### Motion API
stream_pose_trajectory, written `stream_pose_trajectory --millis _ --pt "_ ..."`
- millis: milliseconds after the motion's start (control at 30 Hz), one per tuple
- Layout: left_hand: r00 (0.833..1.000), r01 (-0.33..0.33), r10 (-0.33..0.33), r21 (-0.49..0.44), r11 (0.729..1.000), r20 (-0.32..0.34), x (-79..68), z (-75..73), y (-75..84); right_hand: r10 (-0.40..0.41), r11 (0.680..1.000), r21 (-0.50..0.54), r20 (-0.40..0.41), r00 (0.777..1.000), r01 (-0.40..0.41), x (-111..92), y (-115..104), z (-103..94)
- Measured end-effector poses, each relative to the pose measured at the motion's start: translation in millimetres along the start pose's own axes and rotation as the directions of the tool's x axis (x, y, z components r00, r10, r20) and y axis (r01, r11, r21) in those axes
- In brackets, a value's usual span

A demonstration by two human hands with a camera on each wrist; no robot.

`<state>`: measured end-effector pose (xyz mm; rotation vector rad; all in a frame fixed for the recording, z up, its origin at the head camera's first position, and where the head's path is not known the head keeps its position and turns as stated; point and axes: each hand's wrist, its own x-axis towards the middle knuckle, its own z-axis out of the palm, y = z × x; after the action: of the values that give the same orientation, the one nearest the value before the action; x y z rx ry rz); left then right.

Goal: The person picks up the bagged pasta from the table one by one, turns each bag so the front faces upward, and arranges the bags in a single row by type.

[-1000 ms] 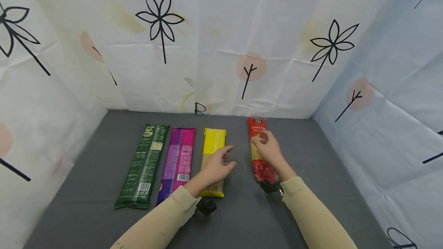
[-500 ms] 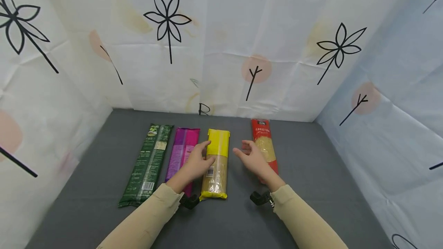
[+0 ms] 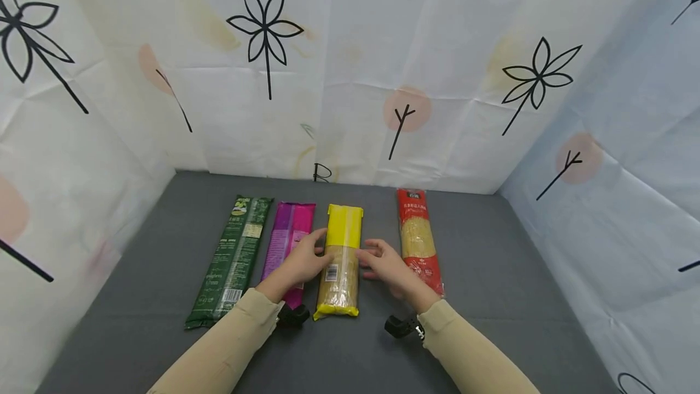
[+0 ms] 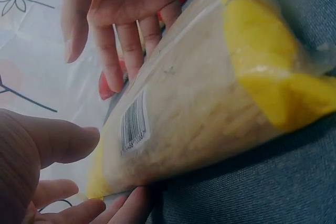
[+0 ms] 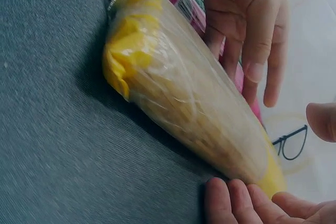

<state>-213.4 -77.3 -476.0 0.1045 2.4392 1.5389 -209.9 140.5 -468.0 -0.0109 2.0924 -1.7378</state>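
A yellow-and-clear packet of dry noodles (image 3: 340, 266) lies flat on the grey tabletop, its barcode facing up. At its left long side is my left hand (image 3: 301, 258), fingers loosely extended and thumb raised over the edge; in the left wrist view its fingertips (image 4: 137, 203) meet the packet's side. My right hand (image 3: 389, 267) is at the opposite side, fingers relaxed; in the right wrist view its fingertips (image 5: 239, 195) rest on the table against or very near the packet. Neither hand curls round it.
Left of the yellow packet lie a purple-and-pink packet (image 3: 276, 251), partly covered by my left hand, and a green packet (image 3: 229, 260). A red packet (image 3: 418, 236) lies to the right. Patterned white cloth walls (image 3: 350, 78) enclose the table.
My right hand has moved left from over the red packet to the yellow packet's right side. My left hand has moved from over the yellow packet to its left side. The packets stay put.
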Motion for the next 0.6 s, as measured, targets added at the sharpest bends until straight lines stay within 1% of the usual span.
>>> stream_pose_trajectory --millis 67,200,400,600 --pt "1.000 0.008 -0.009 0.006 1.000 0.013 1.1 0.5 -0.8 0.016 0.999 0.034 0.013 1.000 -0.016 0.8 1.6 2.0" --pt "1.000 0.015 -0.015 -0.004 1.000 0.023 3.1 2.8 -2.9 0.024 0.998 0.065 0.020 1.000 -0.025 1.5 4.9 5.8" --pt "0.999 0.021 -0.020 -0.044 0.999 0.035 6.3 4.4 -5.6 0.019 0.997 0.073 0.002 1.000 -0.019 1.6 8.4 7.7" --pt "0.999 0.014 -0.012 -0.067 0.998 0.030 5.6 5.0 -6.7 0.028 0.997 0.079 -0.009 1.000 -0.027 2.2 9.4 8.4"
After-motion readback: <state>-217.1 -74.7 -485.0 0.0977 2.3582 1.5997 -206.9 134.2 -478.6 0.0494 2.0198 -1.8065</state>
